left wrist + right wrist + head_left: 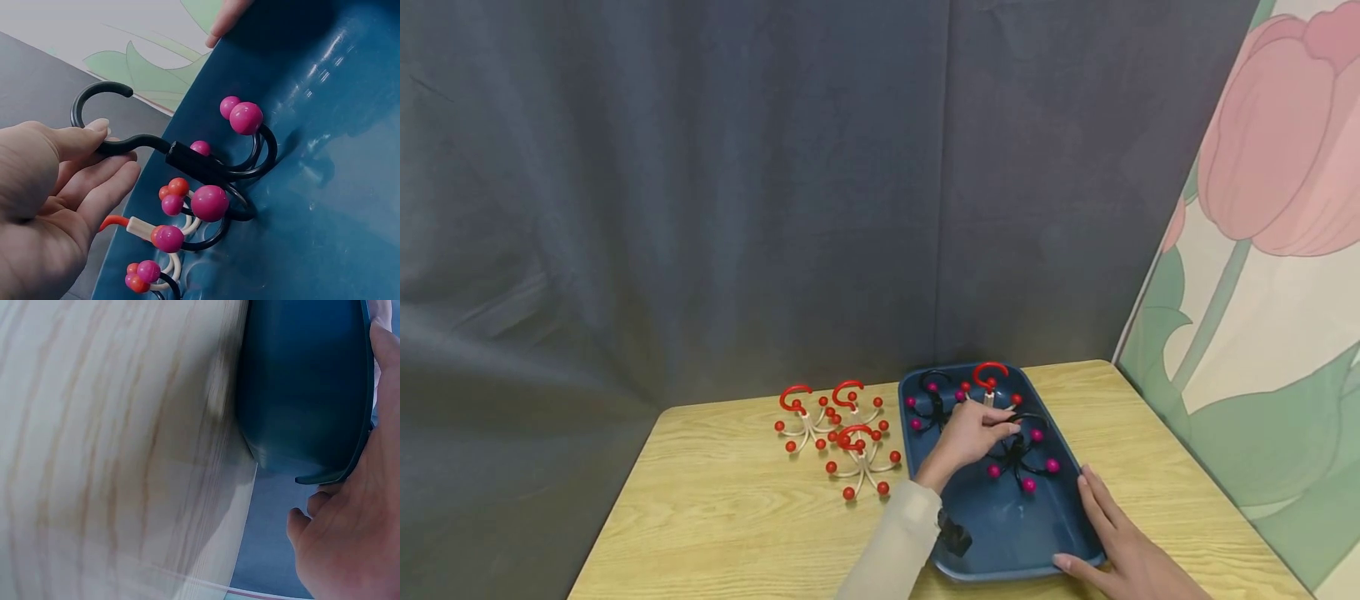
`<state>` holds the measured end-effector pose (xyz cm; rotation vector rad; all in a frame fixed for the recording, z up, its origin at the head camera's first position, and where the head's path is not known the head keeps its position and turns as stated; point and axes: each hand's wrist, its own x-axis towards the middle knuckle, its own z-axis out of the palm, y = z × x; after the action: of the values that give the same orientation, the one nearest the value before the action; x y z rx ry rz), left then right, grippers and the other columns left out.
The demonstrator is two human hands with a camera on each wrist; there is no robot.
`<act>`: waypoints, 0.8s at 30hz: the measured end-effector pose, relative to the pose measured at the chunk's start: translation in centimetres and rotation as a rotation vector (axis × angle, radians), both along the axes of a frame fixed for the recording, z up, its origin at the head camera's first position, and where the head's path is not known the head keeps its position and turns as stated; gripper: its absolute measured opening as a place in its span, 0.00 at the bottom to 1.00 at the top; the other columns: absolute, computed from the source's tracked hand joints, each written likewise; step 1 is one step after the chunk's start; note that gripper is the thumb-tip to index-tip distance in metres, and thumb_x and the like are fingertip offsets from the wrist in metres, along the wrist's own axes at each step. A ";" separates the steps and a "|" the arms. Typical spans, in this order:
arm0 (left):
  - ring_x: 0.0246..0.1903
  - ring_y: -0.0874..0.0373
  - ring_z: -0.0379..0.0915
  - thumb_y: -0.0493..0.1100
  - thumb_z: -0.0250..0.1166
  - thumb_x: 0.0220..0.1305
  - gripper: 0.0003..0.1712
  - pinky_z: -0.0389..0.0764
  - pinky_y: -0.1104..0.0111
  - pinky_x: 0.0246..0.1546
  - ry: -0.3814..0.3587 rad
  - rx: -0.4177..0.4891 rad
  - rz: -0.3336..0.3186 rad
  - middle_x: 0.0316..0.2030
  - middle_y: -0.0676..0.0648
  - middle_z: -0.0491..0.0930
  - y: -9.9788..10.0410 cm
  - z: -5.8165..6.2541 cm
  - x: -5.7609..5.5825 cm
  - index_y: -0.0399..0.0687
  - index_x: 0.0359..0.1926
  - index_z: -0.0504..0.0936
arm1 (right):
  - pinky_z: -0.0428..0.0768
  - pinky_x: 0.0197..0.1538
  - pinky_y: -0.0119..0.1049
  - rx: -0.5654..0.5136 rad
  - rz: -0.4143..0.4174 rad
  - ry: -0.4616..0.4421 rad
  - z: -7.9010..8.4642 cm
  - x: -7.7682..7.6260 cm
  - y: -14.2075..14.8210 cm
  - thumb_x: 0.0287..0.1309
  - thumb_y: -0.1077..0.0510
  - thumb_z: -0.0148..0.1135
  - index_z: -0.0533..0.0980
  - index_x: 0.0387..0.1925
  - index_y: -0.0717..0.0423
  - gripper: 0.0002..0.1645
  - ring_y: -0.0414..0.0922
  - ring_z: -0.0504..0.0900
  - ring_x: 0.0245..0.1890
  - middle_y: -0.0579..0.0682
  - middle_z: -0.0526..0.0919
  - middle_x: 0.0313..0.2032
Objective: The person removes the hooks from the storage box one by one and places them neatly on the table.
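My left hand point(962, 437) pinches the black hook of a hanger point(190, 161) between thumb and fingertips. The hanger has curved black arms tipped with magenta balls; it stands inside the blue tray point(955, 575). Behind it in the tray are another black hanger point(937, 408) with magenta balls and a cream hanger point(989, 400) with a red hook and red balls, partly hidden by my left hand. My right hand point(1131, 546) rests against the tray's near right corner, fingers extended along the outside and thumb at the near rim.
Three cream hangers with red hooks and balls, the nearest one point(862, 467) in front, stand close together left of the tray on the wooden table point(737, 500). A dark curtain point(775, 208) hangs behind; a tulip-patterned panel point(1285, 333) is on the right.
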<state>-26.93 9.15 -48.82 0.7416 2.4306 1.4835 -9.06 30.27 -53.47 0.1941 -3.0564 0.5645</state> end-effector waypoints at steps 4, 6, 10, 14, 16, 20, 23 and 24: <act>0.29 0.68 0.82 0.51 0.72 0.69 0.17 0.67 0.76 0.23 0.022 0.010 0.000 0.50 0.53 0.92 -0.1 0.0 0.0 0.56 0.56 0.90 | 0.85 0.58 0.57 -0.002 -0.004 0.009 -0.1 0.0 0.0 0.61 0.26 0.66 0.42 0.84 0.62 0.71 0.63 0.70 0.70 0.62 0.45 0.84; 0.37 0.69 0.87 0.51 0.72 0.69 0.17 0.70 0.77 0.26 0.030 0.024 0.002 0.51 0.53 0.91 -0.1 0.2 0.1 0.55 0.56 0.90 | 0.85 0.58 0.57 -0.004 -0.003 0.014 -0.1 0.0 0.0 0.62 0.26 0.66 0.41 0.85 0.61 0.71 0.63 0.69 0.70 0.62 0.45 0.84; 0.38 0.68 0.88 0.49 0.73 0.68 0.18 0.70 0.77 0.25 0.038 0.062 0.001 0.50 0.52 0.92 -0.2 0.6 0.3 0.53 0.56 0.90 | 0.84 0.58 0.58 -0.003 -0.003 0.007 -0.2 0.0 0.0 0.61 0.26 0.66 0.41 0.85 0.61 0.72 0.63 0.69 0.71 0.62 0.45 0.84; 0.39 0.68 0.89 0.47 0.73 0.68 0.17 0.70 0.78 0.24 0.050 0.102 -0.007 0.46 0.51 0.93 -0.2 1.5 0.4 0.52 0.56 0.91 | 0.83 0.59 0.61 -0.002 0.003 0.014 -0.3 0.0 0.1 0.62 0.27 0.66 0.42 0.84 0.62 0.71 0.64 0.70 0.71 0.63 0.46 0.83; 0.39 0.67 0.90 0.47 0.73 0.69 0.16 0.69 0.78 0.24 0.063 0.113 -0.010 0.46 0.50 0.93 -0.4 2.0 0.6 0.52 0.56 0.91 | 0.83 0.60 0.60 0.002 0.002 0.023 -0.2 0.0 0.2 0.62 0.27 0.67 0.43 0.84 0.62 0.71 0.63 0.70 0.70 0.63 0.47 0.83; 0.42 0.68 0.89 0.50 0.72 0.69 0.18 0.74 0.79 0.29 0.096 0.100 0.006 0.47 0.50 0.93 -1.0 3.3 1.1 0.53 0.56 0.90 | 0.82 0.60 0.60 0.000 0.004 0.028 -0.2 0.0 0.2 0.61 0.26 0.67 0.43 0.84 0.62 0.71 0.63 0.70 0.70 0.63 0.48 0.83; 0.37 0.71 0.87 0.52 0.72 0.69 0.19 0.72 0.78 0.26 0.107 0.096 0.013 0.41 0.49 0.93 -1.9 4.6 1.4 0.54 0.57 0.90 | 0.82 0.60 0.61 -0.002 0.004 0.012 -0.1 0.0 0.1 0.61 0.25 0.66 0.43 0.84 0.63 0.72 0.64 0.69 0.71 0.64 0.48 0.83; 0.37 0.70 0.87 0.52 0.71 0.69 0.19 0.72 0.78 0.26 0.108 0.102 0.012 0.41 0.49 0.93 -2.3 5.0 1.5 0.54 0.57 0.90 | 0.82 0.61 0.62 -0.007 0.004 0.010 -0.2 0.0 0.0 0.60 0.25 0.66 0.43 0.84 0.64 0.72 0.64 0.69 0.71 0.64 0.47 0.83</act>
<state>-25.39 6.85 -43.77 0.8504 2.4559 1.6226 -9.05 30.31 -53.63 0.2025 -3.0449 0.5723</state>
